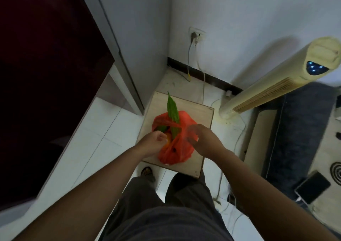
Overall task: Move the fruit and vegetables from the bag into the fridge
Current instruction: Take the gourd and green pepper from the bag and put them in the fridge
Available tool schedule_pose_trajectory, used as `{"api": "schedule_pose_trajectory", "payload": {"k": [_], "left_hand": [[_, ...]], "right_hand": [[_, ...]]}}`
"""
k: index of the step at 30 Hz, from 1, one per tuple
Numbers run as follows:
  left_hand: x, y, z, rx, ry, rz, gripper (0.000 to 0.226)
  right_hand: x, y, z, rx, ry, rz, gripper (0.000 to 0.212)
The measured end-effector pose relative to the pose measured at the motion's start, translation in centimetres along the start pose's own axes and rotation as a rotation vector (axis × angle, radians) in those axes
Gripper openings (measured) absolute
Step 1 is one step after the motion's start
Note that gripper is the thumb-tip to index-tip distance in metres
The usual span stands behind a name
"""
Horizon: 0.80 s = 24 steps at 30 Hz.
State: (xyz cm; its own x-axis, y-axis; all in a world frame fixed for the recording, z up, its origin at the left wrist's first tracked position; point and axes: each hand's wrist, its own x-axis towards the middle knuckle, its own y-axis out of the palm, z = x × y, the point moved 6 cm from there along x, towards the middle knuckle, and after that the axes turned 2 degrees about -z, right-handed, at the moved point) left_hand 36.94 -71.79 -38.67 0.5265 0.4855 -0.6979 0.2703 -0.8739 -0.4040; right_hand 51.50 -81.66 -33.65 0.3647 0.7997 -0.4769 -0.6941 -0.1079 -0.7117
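Small wooden table (201,111) in floor corner, red bag (175,152) near front edge. Left hand (154,141) curled at bag mouth, grip unclear. Right hand (201,135) pinches bag rim.

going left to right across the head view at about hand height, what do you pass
dark red fridge → left hand → red bag → right hand → tower fan
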Motion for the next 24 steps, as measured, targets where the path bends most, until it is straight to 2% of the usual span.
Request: {"api": "schedule_pose_trajectory", "payload": {"k": [6,12,16,20,24], "left_hand": [[2.2,3.3,-0.6,-0.215,-0.172,-0.236,0.025],[4.7,5.9,-0.4,-0.293,-0.217,-0.372,0.04],[5.3,7.2,-0.2,-0.281,-0.274,-0.399,0.05],[5.5,8.2,0.1,-0.227,-0.316,-0.369,0.049],[5.4,8.4,0.4,-0.113,-0.279,-0.325,0.037]], "right_hand": [[6.0,-0.2,-3.3,-0.128,-0.132,0.164,0.037],[11.1,2.6,-5.1,-0.268,-0.331,0.236,0.042],[12.6,4.8,-5.8,-0.364,-0.414,0.268,0.047],[13.3,5.4,-5.9,-0.432,-0.448,0.281,0.031],[13.2,4.4,-6.1,-0.291,-0.474,0.201,0.018]]}}
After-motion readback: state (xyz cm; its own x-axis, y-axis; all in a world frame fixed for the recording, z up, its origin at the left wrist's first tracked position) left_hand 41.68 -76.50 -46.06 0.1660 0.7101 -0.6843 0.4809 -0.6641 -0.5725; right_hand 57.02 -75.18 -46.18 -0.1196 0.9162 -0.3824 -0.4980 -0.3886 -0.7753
